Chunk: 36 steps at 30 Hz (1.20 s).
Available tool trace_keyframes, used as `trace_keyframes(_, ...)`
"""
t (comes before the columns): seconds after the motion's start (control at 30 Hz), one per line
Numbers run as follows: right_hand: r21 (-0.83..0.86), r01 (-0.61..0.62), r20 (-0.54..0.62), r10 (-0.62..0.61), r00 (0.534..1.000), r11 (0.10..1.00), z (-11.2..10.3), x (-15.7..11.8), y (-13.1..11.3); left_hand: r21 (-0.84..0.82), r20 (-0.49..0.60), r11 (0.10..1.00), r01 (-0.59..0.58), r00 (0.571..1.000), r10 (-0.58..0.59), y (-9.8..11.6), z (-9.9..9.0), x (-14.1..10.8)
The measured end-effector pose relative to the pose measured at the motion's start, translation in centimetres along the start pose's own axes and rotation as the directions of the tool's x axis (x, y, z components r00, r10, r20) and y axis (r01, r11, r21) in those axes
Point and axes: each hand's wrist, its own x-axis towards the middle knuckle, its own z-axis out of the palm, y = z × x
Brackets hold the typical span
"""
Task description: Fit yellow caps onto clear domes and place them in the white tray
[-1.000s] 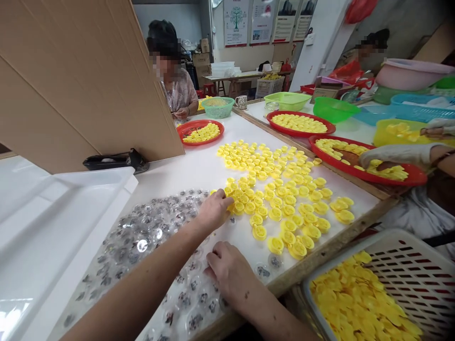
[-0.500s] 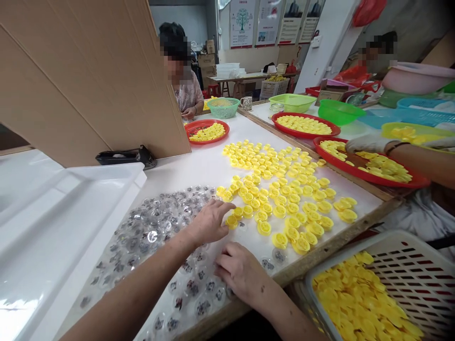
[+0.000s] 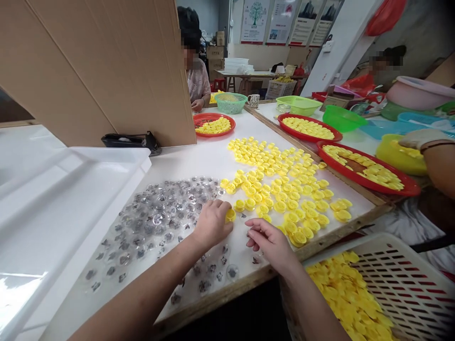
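My left hand [image 3: 212,225] rests on the white table top with its fingertips against a yellow plastic cap [image 3: 230,215]. Whether it grips that cap, I cannot tell. My right hand [image 3: 270,244] hovers at the edge of the yellow caps [image 3: 277,189], its fingers curled close together, and nothing is clearly visible between them. Under and left of both hands lie many clear plastic capsules [image 3: 152,222] with dark bits inside, spread in a dense patch.
A white plastic tray [image 3: 71,189] lies at left, beside a cardboard partition [image 3: 106,71]. A white basket [image 3: 401,265] of yellow pieces sits at lower right. Red trays of caps [image 3: 391,185] stand at right, where a co-worker's gloved hand [image 3: 421,139] reaches. Another person [image 3: 197,80] sits beyond.
My right hand has moved up and right, from the clear capsules to the edge of the yellow caps. The view has turned right. The co-worker's gloved hand has shifted from the red tray toward a yellow tub.
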Motion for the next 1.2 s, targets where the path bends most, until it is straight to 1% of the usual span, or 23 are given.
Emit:
trace_keyframes(0.03, 0.092, -0.012, 0.013, 0.011, 1.0, 0.996, 0.2, 0.0, -0.1, -0.063, 0.024, 0.998, 0.008, 1.0, -0.006, -0.1, -0.6, -0.7)
trace_keyframes(0.1, 0.235, -0.016, 0.053, 0.004, 0.999, 0.972, 0.7, 0.0, -0.5, -0.263, 0.102, 0.962, 0.069, 0.994, -0.044, -0.2, -1.7, -2.3)
trace_keyframes(0.17, 0.3, -0.004, 0.103, -0.028, 0.994, 0.954, 1.5, 0.1, -1.0, -0.482, 0.191, 0.862, 0.158, 0.979, -0.073, -0.3, -2.6, -4.0)
trace_keyframes(0.2, 0.305, 0.003, 0.132, -0.045, 0.99, 0.952, 1.9, 0.2, -1.2, -0.567, 0.218, 0.803, 0.186, 0.973, -0.071, -0.4, -3.0, -4.7)
trace_keyframes(0.27, 0.283, 0.02, 0.191, -0.077, 0.979, 0.959, 2.7, 0.5, -1.5, -0.682, 0.235, 0.704, 0.197, 0.971, -0.044, -0.7, -3.4, -6.0)
trace_keyframes(0.33, 0.252, 0.037, 0.246, -0.101, 0.964, 0.967, 3.5, 0.9, -1.9, -0.762, 0.233, 0.616, 0.199, 0.972, -0.026, -1.2, -3.6, -6.9)
trace_keyframes(0.4, 0.233, 0.041, 0.277, -0.107, 0.955, 0.972, 4.3, 1.2, -2.4, -0.823, 0.217, 0.529, 0.208, 0.975, -0.047, -1.7, -3.6, -7.6)
trace_keyframes(0.53, 0.162, 0.043, 0.292, -0.089, 0.952, 0.986, 5.6, 1.5, -3.3, -0.897, 0.182, 0.383, 0.219, 0.974, -0.132, -2.7, -3.4, -8.5)
trace_keyframes(0.63, 0.054, 0.144, 0.27, -0.153, 0.951, 0.988, 6.3, 1.4, -4.0, -0.927, 0.198, 0.294, 0.232, 0.97, -0.142, -3.2, -3.3, -8.8)
trace_keyframes(0.7, -0.028, 0.228, 0.253, -0.214, 0.944, 0.973, 6.5, 1.2, -4.6, -0.955, 0.206, 0.188, 0.231, 0.968, -0.143, -3.5, -3.2, -8.8)
trace_keyframes(0.8, -0.168, 0.332, 0.276, -0.279, 0.92, 0.928, 6.6, 0.8, -5.7, -0.973, 0.226, 0.016, 0.231, 0.962, -0.156, -3.6, -3.2, -8.8)
trace_keyframes(0.9, -0.305, 0.411, 0.305, -0.32, 0.897, 0.859, 6.5, 0.5, -6.6, -0.953, 0.284, -0.157, 0.261, 0.946, -0.154, -3.5, -3.0, -8.8)
trace_keyframes(0.97, -0.368, 0.46, 0.314, -0.357, 0.88, 0.808, 6.5, 0.5, -7.0, -0.934, 0.3, -0.248, 0.256, 0.94, -0.16, -3.4, -2.8, -8.8)
trace_keyframes(1.07, -0.413, 0.51, 0.321, -0.404, 0.857, 0.754, 6.5, 0.7, -7.2, -0.932, 0.261, -0.306, 0.192, 0.943, -0.204, -3.2, -2.4, -8.9)
trace_keyframes(1.2, -0.435, 0.534, 0.311, -0.436, 0.845, 0.725, 6.4, 0.6, -7.3, -0.927, 0.223, -0.35, 0.137, 0.95, -0.219, -3.3, -2.2, -8.8)
